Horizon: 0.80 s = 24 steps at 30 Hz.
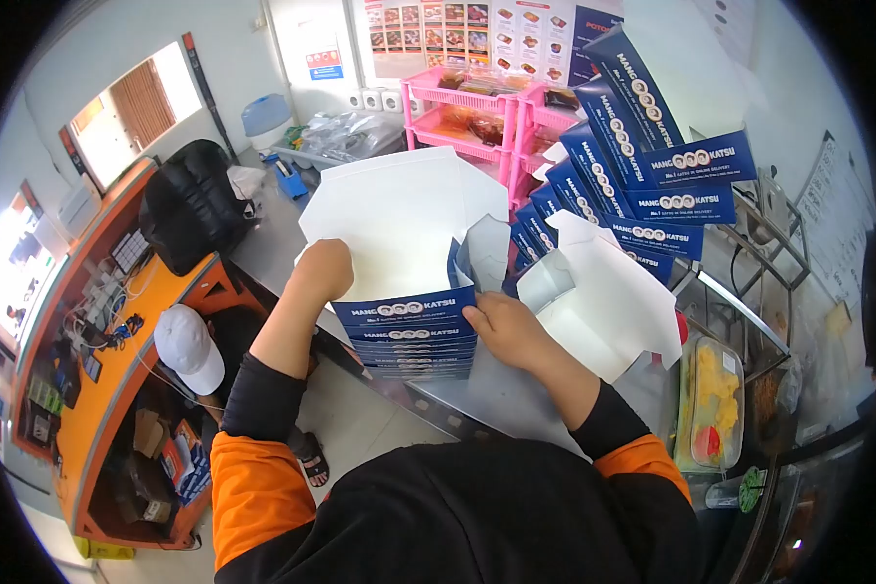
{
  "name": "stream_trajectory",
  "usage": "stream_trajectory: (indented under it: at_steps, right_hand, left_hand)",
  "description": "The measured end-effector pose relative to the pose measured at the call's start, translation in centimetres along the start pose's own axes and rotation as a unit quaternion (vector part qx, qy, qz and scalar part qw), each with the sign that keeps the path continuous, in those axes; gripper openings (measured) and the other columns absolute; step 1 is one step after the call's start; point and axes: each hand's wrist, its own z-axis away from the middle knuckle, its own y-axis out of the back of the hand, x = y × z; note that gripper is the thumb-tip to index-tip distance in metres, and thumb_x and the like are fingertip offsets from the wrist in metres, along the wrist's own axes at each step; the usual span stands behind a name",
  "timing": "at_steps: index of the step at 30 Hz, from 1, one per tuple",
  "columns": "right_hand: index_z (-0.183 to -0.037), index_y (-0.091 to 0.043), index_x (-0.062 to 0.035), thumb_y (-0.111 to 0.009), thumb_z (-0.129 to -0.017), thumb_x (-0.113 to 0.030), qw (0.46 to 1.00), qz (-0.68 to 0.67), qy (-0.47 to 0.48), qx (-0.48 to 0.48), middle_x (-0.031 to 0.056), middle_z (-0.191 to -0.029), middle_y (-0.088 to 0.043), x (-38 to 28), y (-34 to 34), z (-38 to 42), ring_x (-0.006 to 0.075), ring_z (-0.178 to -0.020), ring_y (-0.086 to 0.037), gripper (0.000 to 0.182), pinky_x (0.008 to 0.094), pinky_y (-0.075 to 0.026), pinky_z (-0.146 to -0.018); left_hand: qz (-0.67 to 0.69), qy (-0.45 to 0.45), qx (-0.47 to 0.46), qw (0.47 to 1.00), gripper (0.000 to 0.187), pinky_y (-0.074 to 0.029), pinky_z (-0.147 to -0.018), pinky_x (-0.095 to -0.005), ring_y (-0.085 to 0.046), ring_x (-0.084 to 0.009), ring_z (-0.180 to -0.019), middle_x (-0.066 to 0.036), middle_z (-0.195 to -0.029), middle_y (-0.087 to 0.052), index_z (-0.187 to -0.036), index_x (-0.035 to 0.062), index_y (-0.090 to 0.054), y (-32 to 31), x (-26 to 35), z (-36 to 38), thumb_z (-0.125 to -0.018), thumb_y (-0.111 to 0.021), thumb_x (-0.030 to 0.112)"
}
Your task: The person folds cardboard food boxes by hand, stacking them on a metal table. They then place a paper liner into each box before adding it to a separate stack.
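A blue and white cardboard food box [404,310] with its lid raised sits at the top of a stack of nested boxes [414,360] in front of me. My left hand [323,271] is closed at the box's left wall, its fingertips hidden. At the front right corner, my right hand [501,326] grips the box's edge, the thumb showing on the outside. A grey-white side flap [487,255] stands up just above that hand. Close by on the right lies another open box [594,311], white inside, touched by neither hand.
Tall slanted stacks of blue boxes [642,180] rise at the right. Behind stand pink baskets [457,112] and a grey tub with plastic bags [346,136]. A tray of yellow food [715,399] lies at the right. A person in a white cap [190,346] is low at the left.
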Motion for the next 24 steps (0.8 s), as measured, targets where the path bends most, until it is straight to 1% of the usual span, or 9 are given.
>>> stream_trajectory:
  at_steps: [2,8,11,14,17,18,21,22,24]
  right_hand:
    - [-0.075,-0.056,0.0026,-0.046,-0.088,-0.026,0.999,0.009,0.027,0.025,0.0207,-0.078,-0.055,0.0,-0.1,-0.1,0.0373,-0.077,-0.054,0.033,0.0421,-0.042,-0.069]
    - [-0.071,-0.060,0.0023,-0.052,-0.084,-0.025,0.996,0.065,0.065,0.007,0.0185,-0.078,-0.059,-0.2,0.3,-0.4,0.0363,-0.073,-0.056,0.031,0.0443,-0.044,-0.068]
    - [-0.071,-0.062,0.0028,-0.056,-0.082,-0.028,0.996,0.085,0.030,-0.023,0.0180,-0.082,-0.058,-0.4,0.4,-0.3,0.0343,-0.077,-0.056,0.033,0.0428,-0.044,-0.071]
    - [-0.083,-0.064,0.0031,-0.059,-0.080,-0.032,0.995,0.081,0.055,-0.034,0.0180,-0.094,-0.055,-0.8,1.2,0.0,0.0327,-0.087,-0.055,0.036,0.0395,-0.044,-0.077]
    - [-0.099,-0.061,0.0028,-0.060,-0.081,-0.036,0.986,-0.050,0.046,0.155,0.0180,-0.104,-0.051,-0.1,0.4,-1.4,0.0315,-0.096,-0.053,0.043,0.0376,-0.042,-0.082]
    - [-0.113,-0.054,0.0023,-0.057,-0.083,-0.036,0.985,-0.076,0.057,0.145,0.0198,-0.118,-0.047,-0.1,0.7,-2.0,0.0344,-0.110,-0.048,0.049,0.0373,-0.038,-0.091]
    - [-0.121,-0.048,0.0008,-0.055,-0.084,-0.036,0.987,-0.053,0.112,0.101,0.0218,-0.131,-0.039,1.8,-1.1,-3.7,0.0352,-0.123,-0.036,0.052,0.0371,-0.031,-0.100]
    - [-0.125,-0.044,0.0021,-0.053,-0.085,-0.035,0.994,-0.071,0.074,0.038,0.0220,-0.137,-0.032,1.9,-1.2,-3.7,0.0333,-0.130,-0.027,0.056,0.0356,-0.024,-0.105]
    - [-0.125,-0.043,0.0043,-0.052,-0.085,-0.035,0.998,-0.041,0.037,0.036,0.0218,-0.136,-0.033,2.2,-0.9,-3.6,0.0324,-0.129,-0.028,0.057,0.0355,-0.025,-0.105]
  left_hand:
    - [-0.008,-0.002,0.000,1.000,0.019,-0.049,-0.071,-0.0413,-0.061,-0.0356,-0.083,-0.022,-0.086,-0.063,-0.077,-0.0027,-0.064,-0.1,-0.1,0.0,-0.071,-0.048,0.005]
    - [-0.007,-0.001,-0.012,1.000,0.023,-0.045,-0.079,-0.0412,-0.058,-0.0360,-0.088,-0.021,-0.091,-0.061,-0.089,-0.0019,-0.062,-0.1,-0.1,-0.1,-0.072,-0.050,0.009]
    - [-0.006,0.015,-0.036,0.999,0.024,-0.045,-0.079,-0.0414,-0.058,-0.0355,-0.088,-0.021,-0.091,-0.061,-0.090,-0.0016,-0.062,0.5,0.4,0.1,-0.073,-0.050,0.010]
    - [-0.015,0.024,-0.057,0.998,0.025,-0.045,-0.080,-0.0415,-0.057,-0.0351,-0.089,-0.021,-0.092,-0.061,-0.092,-0.0013,-0.061,0.8,0.9,0.5,-0.074,-0.049,0.011]
    - [-0.016,0.029,-0.074,0.997,0.026,-0.045,-0.080,-0.0414,-0.057,-0.0348,-0.090,-0.021,-0.093,-0.061,-0.093,-0.0011,-0.061,1.0,1.2,0.9,-0.075,-0.047,0.011]
    - [-0.012,0.026,-0.074,0.997,0.026,-0.045,-0.080,-0.0413,-0.057,-0.0348,-0.090,-0.020,-0.093,-0.061,-0.094,-0.0010,-0.061,1.1,1.1,0.9,-0.075,-0.046,0.010]
    - [-0.038,-0.016,-0.030,0.999,0.022,-0.048,-0.073,-0.0393,-0.060,-0.0329,-0.082,-0.019,-0.086,-0.063,-0.082,-0.0005,-0.064,-0.1,0.2,0.6,-0.072,-0.046,0.007]
    - [-0.051,-0.035,-0.004,0.998,0.021,-0.049,-0.070,-0.0383,-0.062,-0.0321,-0.079,-0.018,-0.081,-0.064,-0.076,-0.0003,-0.066,-0.5,-0.1,0.5,-0.071,-0.047,0.006]
    - [-0.039,-0.050,0.016,0.998,0.021,-0.049,-0.070,-0.0383,-0.062,-0.0320,-0.078,-0.018,-0.081,-0.064,-0.076,-0.0006,-0.065,-1.0,-0.3,0.5,-0.072,-0.046,0.007]
